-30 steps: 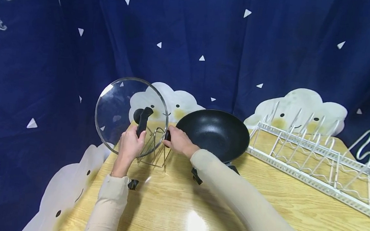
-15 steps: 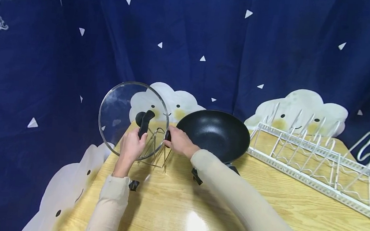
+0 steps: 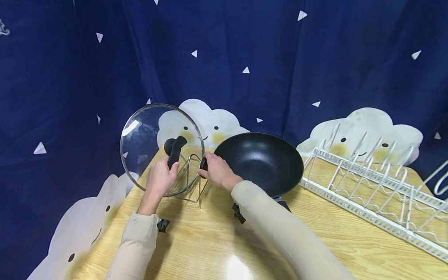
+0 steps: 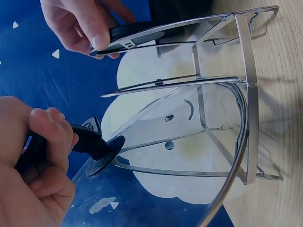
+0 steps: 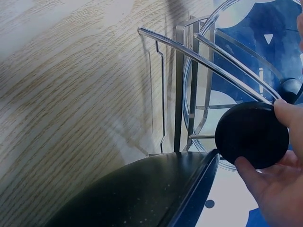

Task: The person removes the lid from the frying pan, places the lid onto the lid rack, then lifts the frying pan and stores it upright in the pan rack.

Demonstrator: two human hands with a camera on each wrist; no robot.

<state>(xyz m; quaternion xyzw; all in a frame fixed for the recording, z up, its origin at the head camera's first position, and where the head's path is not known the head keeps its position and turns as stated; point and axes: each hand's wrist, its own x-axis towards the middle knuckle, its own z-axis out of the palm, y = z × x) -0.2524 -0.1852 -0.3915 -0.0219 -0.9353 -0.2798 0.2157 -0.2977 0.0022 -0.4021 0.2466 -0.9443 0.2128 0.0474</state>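
A clear glass lid (image 3: 145, 128) with a steel rim stands on edge, tilted, in a small wire lid rack (image 4: 249, 52). My left hand (image 3: 160, 176) has its fingers curled round the lid's black handle (image 4: 87, 139). In the left wrist view the lid's rim lies low between the rack's loops, close to the base bar. With thumb and fingers my right hand (image 3: 217, 171) pinches a round black disc (image 5: 251, 135) at the top of the rack's near-side loop. The lower part of the rack is partly hidden behind the lid in the head view.
Right of the lid rack a black wok (image 3: 262, 161) sits on the wooden table (image 3: 198, 253), its rim close to the rack. A long white wire dish rack (image 3: 361, 213) stands at the right. Behind hangs a dark blue curtain (image 3: 233, 34) with cloud figures.
My left hand has brought the lid slightly down and to the right, mostly in the first half second. The right hand keeps its hold on the disc in the same place.
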